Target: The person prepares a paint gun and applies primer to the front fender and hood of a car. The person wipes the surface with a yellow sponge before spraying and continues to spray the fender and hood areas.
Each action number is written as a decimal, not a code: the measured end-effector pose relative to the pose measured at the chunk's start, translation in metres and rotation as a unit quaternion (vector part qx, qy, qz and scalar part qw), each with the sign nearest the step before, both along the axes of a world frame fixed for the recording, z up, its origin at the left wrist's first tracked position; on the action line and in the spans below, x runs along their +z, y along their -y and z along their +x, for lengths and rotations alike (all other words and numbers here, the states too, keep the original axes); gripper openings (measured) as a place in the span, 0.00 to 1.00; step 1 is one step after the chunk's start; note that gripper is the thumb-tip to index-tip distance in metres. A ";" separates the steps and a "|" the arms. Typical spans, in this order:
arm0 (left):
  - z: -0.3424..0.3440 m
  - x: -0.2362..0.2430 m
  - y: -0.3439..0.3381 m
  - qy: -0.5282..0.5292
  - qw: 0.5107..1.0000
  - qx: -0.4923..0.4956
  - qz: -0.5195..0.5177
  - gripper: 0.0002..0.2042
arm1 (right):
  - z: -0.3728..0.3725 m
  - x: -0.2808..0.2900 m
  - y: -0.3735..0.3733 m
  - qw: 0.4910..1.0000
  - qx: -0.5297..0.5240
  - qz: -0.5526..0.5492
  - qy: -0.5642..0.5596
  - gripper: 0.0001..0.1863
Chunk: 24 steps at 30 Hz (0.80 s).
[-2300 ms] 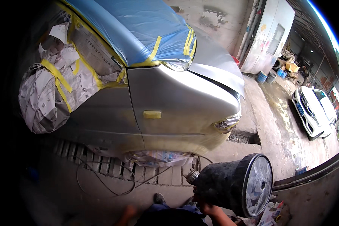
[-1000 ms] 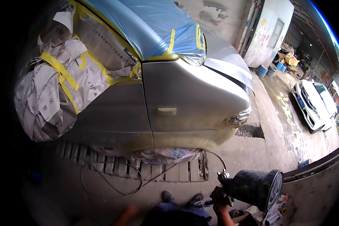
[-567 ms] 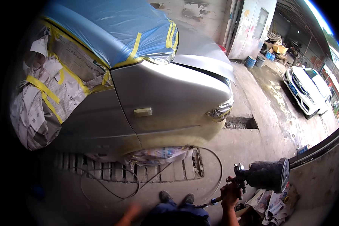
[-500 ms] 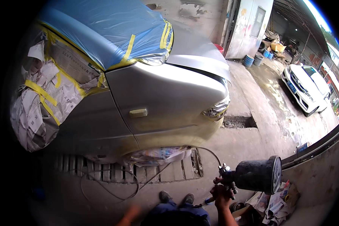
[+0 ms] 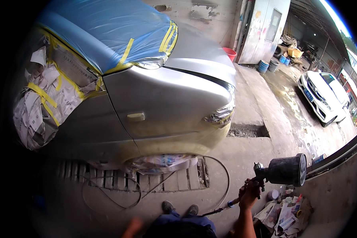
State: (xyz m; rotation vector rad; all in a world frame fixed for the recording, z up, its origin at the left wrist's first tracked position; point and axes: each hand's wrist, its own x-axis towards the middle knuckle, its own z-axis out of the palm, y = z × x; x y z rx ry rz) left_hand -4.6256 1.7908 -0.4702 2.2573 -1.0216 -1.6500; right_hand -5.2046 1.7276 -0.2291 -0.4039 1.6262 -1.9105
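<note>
My right hand (image 5: 248,194) grips a spray gun (image 5: 261,173) by its handle, right of the car's front end. The gun is tilted over, and its dark paint cup (image 5: 286,170) lies sideways, pointing right. An air hose (image 5: 227,174) runs from the handle's base across the floor. My left hand (image 5: 134,227) is low at the picture's bottom edge, smeared by motion, its fingers unclear. Ahead stands a silver car with a grey fender (image 5: 170,107), yellowish along its lower edge. Blue film (image 5: 107,31) covers the windshield area, and taped newspaper (image 5: 43,95) covers the side window.
A floor grate (image 5: 178,180) lies under the car beside the paper-wrapped wheel (image 5: 162,163). Hose loops cross the floor near my feet. Crumpled paper (image 5: 285,216) is piled at lower right. A pit (image 5: 248,131), a red bucket (image 5: 229,53) and a white car (image 5: 321,93) are farther off.
My right hand has moved the spray gun to the right and slightly up, away from the fender. More of the hose shows now. The whole view has shifted a little.
</note>
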 end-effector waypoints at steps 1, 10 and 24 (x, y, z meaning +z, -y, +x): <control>0.000 0.001 -0.005 -0.010 1.000 0.002 0.010 0.09 | -0.009 -0.009 0.001 0.999 -0.038 -0.022 -0.010 0.10; -0.002 -0.003 -0.022 0.026 0.983 -0.153 -0.101 0.09 | 0.049 -0.019 -0.004 1.000 0.003 -0.004 -0.030 0.20; 0.163 -0.025 0.007 -0.017 0.999 0.028 -0.032 0.10 | 0.268 0.006 0.012 0.924 0.198 -0.063 -0.322 0.05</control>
